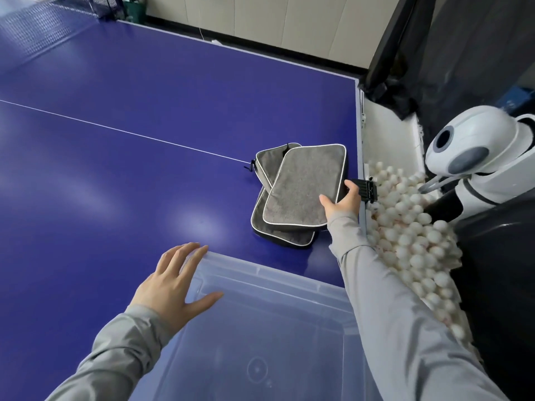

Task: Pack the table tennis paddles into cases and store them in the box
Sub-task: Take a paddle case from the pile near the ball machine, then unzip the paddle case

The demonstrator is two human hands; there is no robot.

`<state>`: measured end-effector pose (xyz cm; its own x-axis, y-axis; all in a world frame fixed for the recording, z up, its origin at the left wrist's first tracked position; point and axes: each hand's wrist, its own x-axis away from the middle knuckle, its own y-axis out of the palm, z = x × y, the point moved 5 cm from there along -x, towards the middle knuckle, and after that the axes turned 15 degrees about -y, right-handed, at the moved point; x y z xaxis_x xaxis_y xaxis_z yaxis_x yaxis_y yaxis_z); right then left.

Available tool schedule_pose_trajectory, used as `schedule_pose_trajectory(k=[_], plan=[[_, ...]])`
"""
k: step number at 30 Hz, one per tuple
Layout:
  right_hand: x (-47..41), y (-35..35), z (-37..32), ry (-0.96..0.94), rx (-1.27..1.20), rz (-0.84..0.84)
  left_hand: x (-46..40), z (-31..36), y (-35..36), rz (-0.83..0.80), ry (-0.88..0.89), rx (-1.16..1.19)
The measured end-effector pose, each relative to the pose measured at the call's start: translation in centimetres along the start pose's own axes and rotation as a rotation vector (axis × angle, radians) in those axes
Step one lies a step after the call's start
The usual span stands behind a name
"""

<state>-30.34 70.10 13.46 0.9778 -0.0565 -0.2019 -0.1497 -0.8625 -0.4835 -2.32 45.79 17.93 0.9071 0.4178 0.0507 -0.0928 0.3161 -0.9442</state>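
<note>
Two grey paddle cases lie stacked on the blue table (115, 146), near its right edge at about two o'clock from the middle of the view. The top case (307, 185) rests askew across the lower case (267, 163), which sticks out at the top left and along the bottom; both have pale piping round the rim, and a dark zip pull shows at the lower case's left corner. No paddle is visible outside them.

The right hand (343, 202) grasps the near right corner of the top case, thumb on its upper face and the other fingers curled round the edge. The left hand (176, 282) is released, fingers straight and spread, lying flat on the far left corner of the one clear plastic box (289, 273), which sits at six o'clock on the table's near edge. Nothing can be seen inside the box.

At three o'clock, off the table's edge, a heap of white balls (411, 233), too many to count, fills a trough. One white ball machine (474, 151) stands beyond it. A small black clip (367, 189) at the table edge bears a faint pale mark that cannot be read. No other writing is legible.
</note>
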Motion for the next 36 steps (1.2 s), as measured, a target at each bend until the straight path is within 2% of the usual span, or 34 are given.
schedule_pose_trajectory(k=[4,11,13,17,19,24,26,30,36], plan=[[1.1,-1.3,-3.4,-0.052,-0.071,0.062,-0.1,-0.4,0.3,0.006,-0.006,0.023],[7.0,-3.8,-9.3,-0.106,-0.289,0.15,-0.2,-1.0,1.0,-0.082,-0.037,0.11],[9.7,-4.6,-11.0,-0.133,-0.342,0.165,-0.2,-1.3,0.6,-0.121,-0.08,0.271],[15.7,-5.8,-14.1,-0.157,-0.367,0.158,-1.1,-2.6,-0.4,-0.226,-0.284,0.852],[18.8,-6.1,-15.7,-0.17,-0.415,0.14,-1.7,-2.7,-1.5,-0.317,-0.371,1.06],[25.5,-6.1,-18.6,-0.179,-0.392,0.069,-2.1,-2.7,-4.6,-0.505,-0.413,1.348],[27.6,-5.7,-19.2,-0.182,-0.405,0.05,-1.3,-3.2,-5.4,-0.535,-0.426,1.38],[30.8,-4.2,-19.7,-0.196,-0.378,0.015,0.3,-5.3,-7.1,-0.459,-0.426,1.302],[32.4,-1.5,-20.3,-0.21,-0.309,-0.075,2.2,-9.4,-11.0,-0.212,-0.336,1.304]])
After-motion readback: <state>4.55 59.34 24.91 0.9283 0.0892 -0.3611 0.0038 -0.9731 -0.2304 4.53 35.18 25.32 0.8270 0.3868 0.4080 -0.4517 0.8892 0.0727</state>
